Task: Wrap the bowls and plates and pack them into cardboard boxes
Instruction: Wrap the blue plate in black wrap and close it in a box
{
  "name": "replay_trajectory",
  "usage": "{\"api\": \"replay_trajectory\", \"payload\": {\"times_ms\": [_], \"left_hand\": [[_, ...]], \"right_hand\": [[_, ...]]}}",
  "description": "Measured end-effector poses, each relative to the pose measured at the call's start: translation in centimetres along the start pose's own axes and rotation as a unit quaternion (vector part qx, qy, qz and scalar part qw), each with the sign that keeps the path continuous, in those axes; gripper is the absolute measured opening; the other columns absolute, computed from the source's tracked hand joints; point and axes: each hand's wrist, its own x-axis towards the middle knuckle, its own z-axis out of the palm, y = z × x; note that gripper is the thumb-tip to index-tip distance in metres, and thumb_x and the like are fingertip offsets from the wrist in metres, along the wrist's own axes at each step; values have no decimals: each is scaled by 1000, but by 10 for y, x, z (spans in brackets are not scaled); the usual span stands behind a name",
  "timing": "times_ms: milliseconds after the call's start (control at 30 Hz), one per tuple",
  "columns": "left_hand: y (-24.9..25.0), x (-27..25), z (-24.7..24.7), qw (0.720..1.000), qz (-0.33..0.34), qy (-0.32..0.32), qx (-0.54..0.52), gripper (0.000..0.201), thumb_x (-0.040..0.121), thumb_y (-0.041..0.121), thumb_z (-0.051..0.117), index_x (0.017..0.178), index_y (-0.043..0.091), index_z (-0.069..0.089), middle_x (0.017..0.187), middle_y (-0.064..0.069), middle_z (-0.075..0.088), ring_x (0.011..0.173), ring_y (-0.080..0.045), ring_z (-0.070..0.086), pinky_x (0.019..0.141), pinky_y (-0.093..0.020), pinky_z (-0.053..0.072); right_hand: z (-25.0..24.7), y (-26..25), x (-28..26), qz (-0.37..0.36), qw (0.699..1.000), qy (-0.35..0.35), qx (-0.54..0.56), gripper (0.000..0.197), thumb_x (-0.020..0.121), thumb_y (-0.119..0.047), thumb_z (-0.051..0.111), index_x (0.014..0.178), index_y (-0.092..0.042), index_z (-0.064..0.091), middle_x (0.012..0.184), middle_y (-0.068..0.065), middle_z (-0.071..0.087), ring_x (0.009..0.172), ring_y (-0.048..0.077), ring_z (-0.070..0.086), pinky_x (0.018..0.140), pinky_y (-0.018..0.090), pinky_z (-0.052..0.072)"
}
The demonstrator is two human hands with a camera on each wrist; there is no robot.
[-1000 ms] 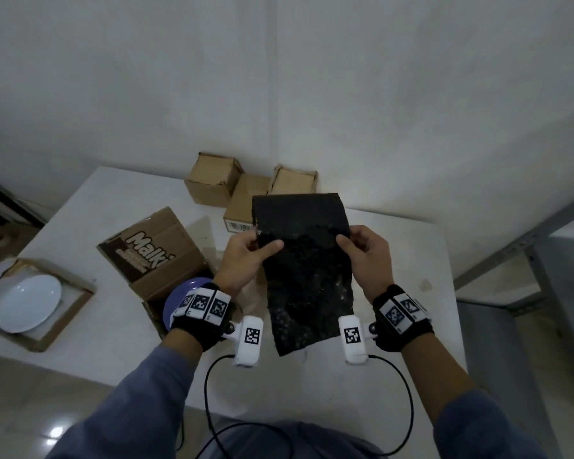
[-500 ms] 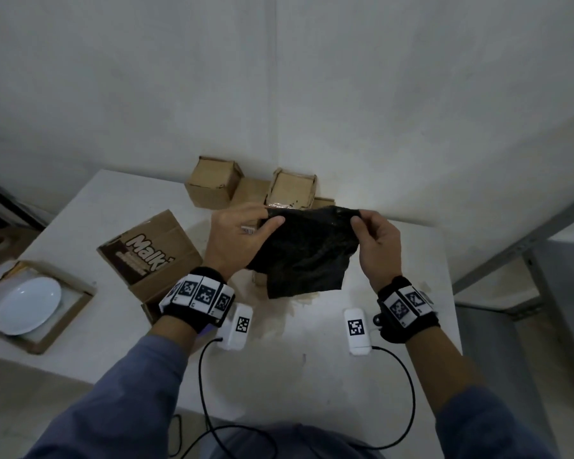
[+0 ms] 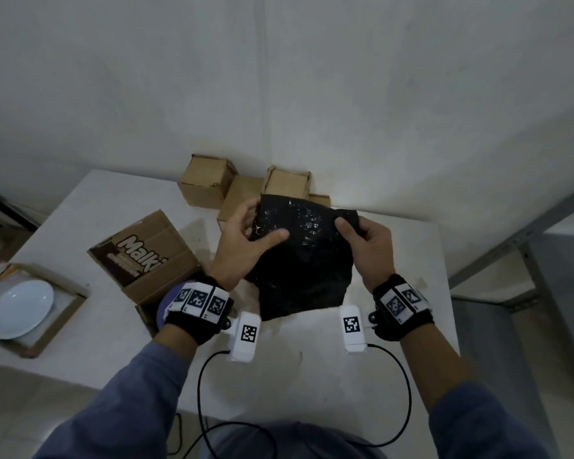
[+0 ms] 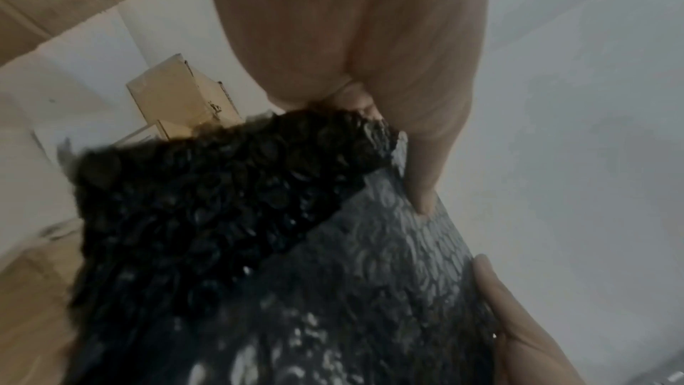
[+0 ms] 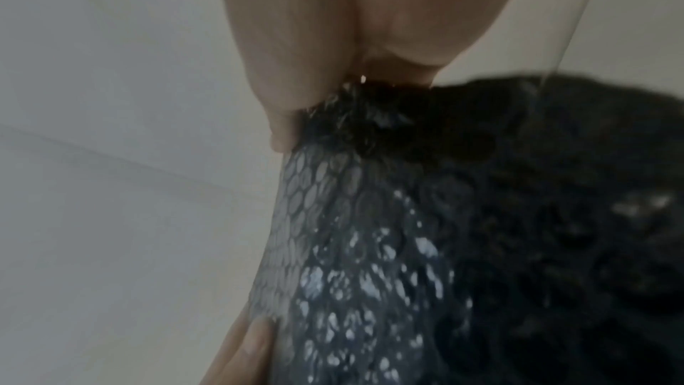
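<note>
A black bubble-wrap sheet (image 3: 304, 256) hangs over the middle of the white table (image 3: 312, 369). My left hand (image 3: 246, 241) pinches its upper left edge, thumb laid across the front. My right hand (image 3: 365, 241) pinches the upper right corner. Both wrist views show the black bubble wrap (image 4: 259, 245) (image 5: 444, 245) held between thumb and fingers. A purple bowl (image 3: 171, 298) sits in the open Malkist carton (image 3: 145, 251), mostly hidden by my left wrist. A white plate (image 3: 19, 308) lies in a shallow cardboard tray (image 3: 70, 309) at the far left.
Several small cardboard boxes (image 3: 207, 183) stand against the wall at the table's back edge, just beyond the wrap. Black cables (image 3: 209, 385) trail from my wrists over the table's front edge. A grey metal frame (image 3: 511, 246) runs along the right.
The sheet hung long and flat a second ago. My hands have carried its top edge away from me toward the small boxes, and it has bunched into a shorter, folded shape.
</note>
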Motion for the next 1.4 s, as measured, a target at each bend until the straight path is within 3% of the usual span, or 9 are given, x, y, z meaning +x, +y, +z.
{"api": "replay_trajectory", "payload": {"times_ms": [167,333,533,667,767,900,1033,1167,1400], "left_hand": [[-10,-4,8,1000,-22,-12,15,75,79,0,79,142,22,45,122,-3,69,111,-14,66,92,-37,57],[-13,-10,18,1000,-8,6,-7,72,88,1,70,150,17,38,136,0,60,122,-8,59,102,-30,50],[-29,-19,15,991,-31,-126,11,111,77,-2,80,159,17,7,153,2,41,139,-10,42,112,-28,40],[-41,-26,6,997,-45,-67,3,110,80,-4,76,159,20,4,152,17,40,140,-9,42,112,-30,40],[-54,-39,-13,993,-114,-36,-17,111,82,-2,75,158,34,2,137,4,58,122,-16,61,99,-36,53],[-78,-68,-49,992,-127,-3,-9,74,83,-4,74,139,23,33,121,8,65,112,-20,67,90,-49,57],[-102,-98,-92,992,-94,26,83,33,87,-9,66,97,18,49,103,13,59,100,-14,62,82,-37,54],[-119,-124,-140,976,-129,42,172,34,85,3,73,101,31,63,114,14,63,101,-4,61,80,-21,49],[-170,-128,-205,921,-277,193,193,39,84,11,75,114,23,52,117,-6,39,100,-16,52,95,-31,47]], "right_hand": [[1,5,5,-20,996,65,-49,29,92,-25,70,73,-3,69,66,-4,63,64,7,54,62,25,48],[-6,8,-4,43,997,-52,31,18,89,-11,71,107,-8,72,103,7,75,97,23,70,82,32,58],[-7,27,-7,24,998,0,-53,23,86,-11,75,109,-12,70,102,1,75,96,17,70,82,31,57],[-2,34,-11,81,992,-73,-67,33,89,-11,70,121,-17,63,114,1,70,107,18,66,94,40,55],[9,41,-19,108,980,-114,-120,45,88,-6,70,129,-18,55,119,-5,66,111,9,63,97,32,52],[43,51,-31,108,970,-123,-180,48,89,-12,71,128,-28,49,112,-19,61,100,-14,57,86,7,46],[97,60,-43,118,952,-195,-203,43,93,-5,60,130,-22,43,116,-12,57,105,-7,53,96,20,43],[159,75,-45,127,927,-280,-214,49,93,3,48,136,-17,36,124,-1,55,113,6,52,94,19,41],[256,124,-32,170,871,-342,-308,43,95,-4,51,132,-22,40,115,8,63,101,26,61,91,42,52]]}}
